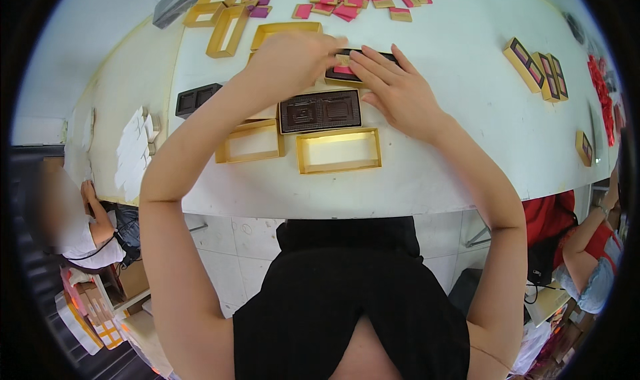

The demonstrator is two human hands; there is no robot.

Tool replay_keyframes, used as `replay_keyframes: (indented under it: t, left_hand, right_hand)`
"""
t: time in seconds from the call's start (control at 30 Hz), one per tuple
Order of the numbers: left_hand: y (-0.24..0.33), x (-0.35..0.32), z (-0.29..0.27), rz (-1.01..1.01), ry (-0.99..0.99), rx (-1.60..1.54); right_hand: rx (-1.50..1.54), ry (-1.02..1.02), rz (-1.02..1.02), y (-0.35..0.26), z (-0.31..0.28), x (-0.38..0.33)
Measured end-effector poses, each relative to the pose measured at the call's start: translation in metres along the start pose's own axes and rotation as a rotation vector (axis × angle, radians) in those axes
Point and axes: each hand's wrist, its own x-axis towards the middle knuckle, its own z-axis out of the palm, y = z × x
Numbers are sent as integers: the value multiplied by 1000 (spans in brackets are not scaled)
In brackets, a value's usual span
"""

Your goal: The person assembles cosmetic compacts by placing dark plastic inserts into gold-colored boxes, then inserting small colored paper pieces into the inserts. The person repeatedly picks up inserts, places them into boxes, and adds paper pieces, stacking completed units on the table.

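A gold box with a dark brown tray (347, 76) lies at the middle of the table, and a pink-and-gold square piece (343, 65) sits in the tray. My left hand (297, 57) bends over its left end, fingers closed in a pinch and slightly blurred; whatever is between them is hidden. Stretched and spread, the fingers of my right hand (400, 93) rest on the right side of this box. Just nearer lies an upturned dark brown plastic tray (320, 111). Two gold box bases, one on the left (250, 142) and one in front (339, 151), show bare insides.
Pink, purple and gold squares (347, 0) are heaped at the far side. More gold boxes (227, 30) and a dark tray (197, 100) lie left, near white pieces (137, 143). Filled boxes (537, 70) stand right. Other people sit at both sides.
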Motion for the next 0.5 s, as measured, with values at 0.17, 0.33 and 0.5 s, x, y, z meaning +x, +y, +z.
replay_keyframes:
  t: [0.17,0.33,0.5]
  left_hand:
    - [-17,-16,-23,-908,-167,-1693]
    - [-18,-25,-4,-464,-259,-1931]
    - [15,-9,-10,-465,-234,-1689]
  right_hand:
    - [-180,30,111,41,-22,-39]
    - [-479,98,432,122,-83,-131]
    - [-126,281,237,44,-93,-62]
